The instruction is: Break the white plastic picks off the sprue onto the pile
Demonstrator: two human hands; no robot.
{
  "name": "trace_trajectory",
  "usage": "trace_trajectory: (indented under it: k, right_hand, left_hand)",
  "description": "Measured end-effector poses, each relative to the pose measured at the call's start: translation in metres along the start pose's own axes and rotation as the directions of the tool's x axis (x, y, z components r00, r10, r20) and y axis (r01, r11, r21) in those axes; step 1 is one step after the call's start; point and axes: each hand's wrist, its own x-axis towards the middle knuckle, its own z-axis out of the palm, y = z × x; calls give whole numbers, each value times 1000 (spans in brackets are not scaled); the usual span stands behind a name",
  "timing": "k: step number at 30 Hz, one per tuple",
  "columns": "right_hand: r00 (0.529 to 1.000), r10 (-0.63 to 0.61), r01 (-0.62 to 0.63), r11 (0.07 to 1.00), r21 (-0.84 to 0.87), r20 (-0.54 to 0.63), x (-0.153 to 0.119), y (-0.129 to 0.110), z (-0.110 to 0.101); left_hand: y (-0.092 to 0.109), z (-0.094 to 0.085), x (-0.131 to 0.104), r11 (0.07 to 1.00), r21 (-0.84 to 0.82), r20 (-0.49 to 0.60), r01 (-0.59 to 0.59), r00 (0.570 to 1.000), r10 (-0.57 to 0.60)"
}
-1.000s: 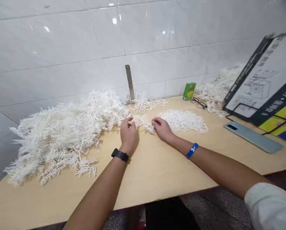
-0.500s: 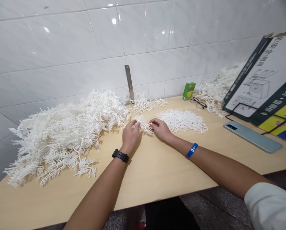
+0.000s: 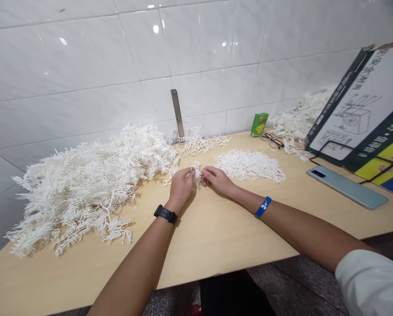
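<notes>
White sprig point(image 3: 198, 172) midway along the table point(image 3: 222, 239); tangled heap point(image 3: 97, 180) left, short pieces point(image 3: 250, 164) right.
My left hand point(image 3: 181, 186) pinches the sprig; my right hand point(image 3: 218, 179) is curled at its right edge, grip unclear.

Over my remote feed, the clearest mark I can read is a white "3" on the blue wristband point(image 3: 263, 207) worn on the forearm behind the right hand point(image 3: 218, 179); the small script beside the number is too fine for me to make out. On the large carton point(image 3: 354, 116), I see Chinese characters running at a slant, and those at the top of the white panel read, as best I can tell, 安全耐用. I cannot read the larger pale characters on its dark green band or the tiny print along its dark edge. The green box's point(image 3: 259, 125) lettering is also too small.
</notes>
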Motion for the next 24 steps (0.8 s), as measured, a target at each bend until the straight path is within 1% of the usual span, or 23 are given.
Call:
trace_trajectory:
  k: [5,7,10,15,19,22,24]
  right_hand:
    - [997,-65,62,995,-77,-49,-2,-5,2]
    - [993,-96,89,990,-108,-64,-1,-5,1]
    - [992,-114,107,986,-125,-52,0,-5,1]
    - [993,-105,102,993,-55,-55,1,-6,2]
    - [996,-85,85,996,-9,-33,0,-5,2]
    - [996,-88,88,995,-42,-3,0,-5,1]
    - [995,-96,98,991,-96,28,-1,-6,0]
  left_hand:
    - [6,-2,0,993,47,114,-104,989,98]
    - [8,-3,0,988,56,137,-143,981,134]
    - [10,-3,-1,983,62,148,-173,976,162]
    - [10,-2,-2,984,49,169,-170,973,160]
    - [11,0,-2,986,0,205,-168,965,164]
    - [11,1,-1,989,-36,232,-146,961,150]
    - [9,1,-1,993,-45,217,-107,969,114]
